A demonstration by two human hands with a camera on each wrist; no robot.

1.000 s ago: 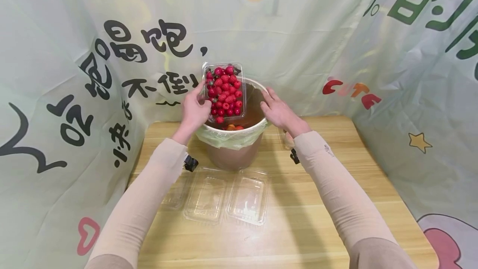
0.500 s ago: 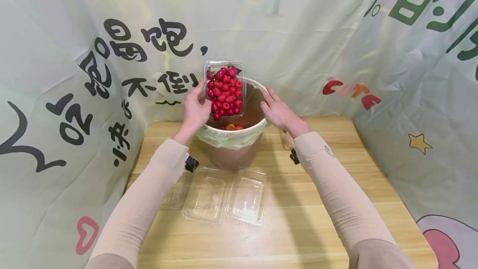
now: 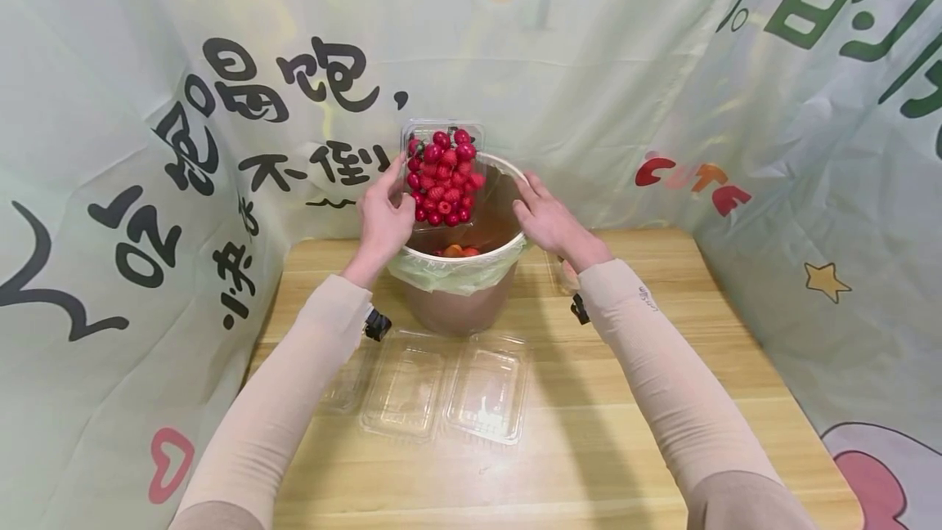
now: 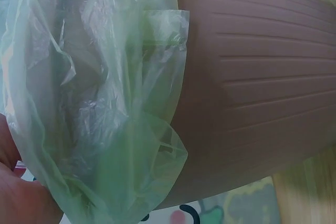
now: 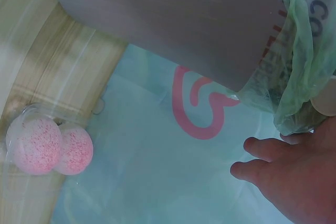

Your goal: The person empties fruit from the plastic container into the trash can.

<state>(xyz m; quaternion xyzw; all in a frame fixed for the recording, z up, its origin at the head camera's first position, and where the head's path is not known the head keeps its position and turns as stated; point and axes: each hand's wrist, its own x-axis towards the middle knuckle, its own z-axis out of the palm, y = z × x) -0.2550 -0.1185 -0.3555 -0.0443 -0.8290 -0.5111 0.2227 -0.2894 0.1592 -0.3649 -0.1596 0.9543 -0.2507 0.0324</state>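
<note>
My left hand [image 3: 384, 215] grips a clear plastic box [image 3: 440, 174] by its left side and tilts it over a brown bin [image 3: 459, 305]. Red raspberries [image 3: 444, 178] pile toward the box's lower end. The bin has a green liner bag [image 3: 456, 272] folded over its rim, and some red and orange fruit [image 3: 458, 251] lies inside. My right hand [image 3: 548, 219] rests on the bin's right rim with fingers extended. The left wrist view shows the bin wall [image 4: 262, 87] and the liner [image 4: 100, 103] up close. In the right wrist view my fingers [image 5: 273, 166] lie by the liner [image 5: 304, 56].
Several empty clear boxes [image 3: 441, 387] lie open on the wooden table [image 3: 625, 448] in front of the bin. A clear pack with two pink balls [image 5: 47, 148] sits on the table right of the bin. A printed cloth backdrop [image 3: 147, 145] closes off the back and both sides.
The box has tipped a little further and the raspberries have slid down toward its lower end. Both hands stay where they were.
</note>
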